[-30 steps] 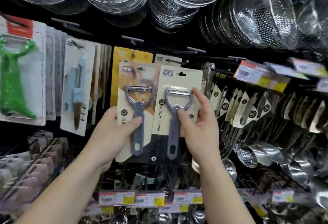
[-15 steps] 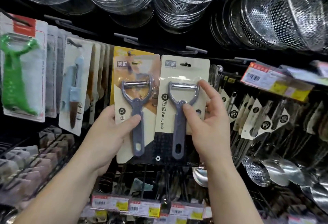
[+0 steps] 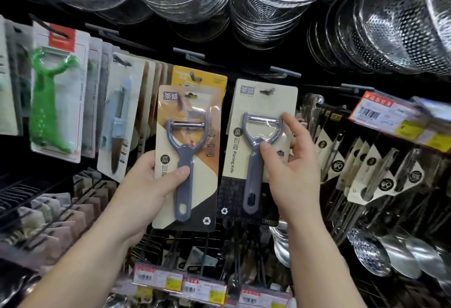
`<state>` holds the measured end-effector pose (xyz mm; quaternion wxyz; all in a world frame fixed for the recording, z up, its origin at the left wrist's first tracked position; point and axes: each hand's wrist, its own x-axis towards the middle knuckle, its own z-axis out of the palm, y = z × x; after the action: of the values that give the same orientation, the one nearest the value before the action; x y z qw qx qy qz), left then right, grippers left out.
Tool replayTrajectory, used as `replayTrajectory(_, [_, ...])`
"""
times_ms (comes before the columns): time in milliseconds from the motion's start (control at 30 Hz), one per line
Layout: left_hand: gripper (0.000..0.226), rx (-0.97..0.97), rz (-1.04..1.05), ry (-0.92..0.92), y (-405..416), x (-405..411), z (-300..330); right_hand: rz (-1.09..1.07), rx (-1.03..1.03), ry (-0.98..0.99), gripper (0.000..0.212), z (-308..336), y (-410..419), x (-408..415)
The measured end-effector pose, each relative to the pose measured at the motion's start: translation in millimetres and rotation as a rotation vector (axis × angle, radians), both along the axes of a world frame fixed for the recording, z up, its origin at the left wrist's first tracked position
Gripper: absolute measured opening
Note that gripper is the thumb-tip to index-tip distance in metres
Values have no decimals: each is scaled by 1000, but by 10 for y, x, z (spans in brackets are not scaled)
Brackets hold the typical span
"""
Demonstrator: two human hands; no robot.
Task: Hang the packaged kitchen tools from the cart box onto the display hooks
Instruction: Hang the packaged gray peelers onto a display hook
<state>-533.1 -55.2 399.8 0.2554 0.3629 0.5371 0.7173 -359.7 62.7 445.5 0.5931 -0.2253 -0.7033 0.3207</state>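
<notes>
Two carded grey Y-shaped peelers are held up against the dark display wall. My left hand grips the left peeler pack, thumb across the handle; its hang hole lies level with a hook tip in front of a yellow card. My right hand pinches the right peeler pack with thumb on the handle and fingers behind the card edge. That pack's hang hole sits over a hook. The cart box is out of view.
Wire and perforated strainers hang overhead. A green peeler pack and a blue peeler pack hang to the left. Ladles and skimmers fill the right side. Price tags line the lower rail.
Both packs have risen and drawn apart. The right pack's hang hole now sits at a hook, and the left pack has lifted in front of the yellow card.
</notes>
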Motion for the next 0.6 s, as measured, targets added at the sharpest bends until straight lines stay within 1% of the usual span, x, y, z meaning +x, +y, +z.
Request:
replayTrajectory(200, [17, -9, 1, 37, -36, -15, -6, -31, -39, -7, 52, -34, 274, -190])
replayTrajectory(300, [20, -10, 3, 13, -47, -39, -23, -78, -62, -41, 55, -45, 447, -332])
replayTrajectory(400, [19, -13, 9, 9, -56, -64, -42, -96, -77, -70, 61, -34, 595, -441])
replayTrajectory(600, [21, -41, 12, -3, -45, -77, -83, -151, -145, -126, 63, 29, 826, -637])
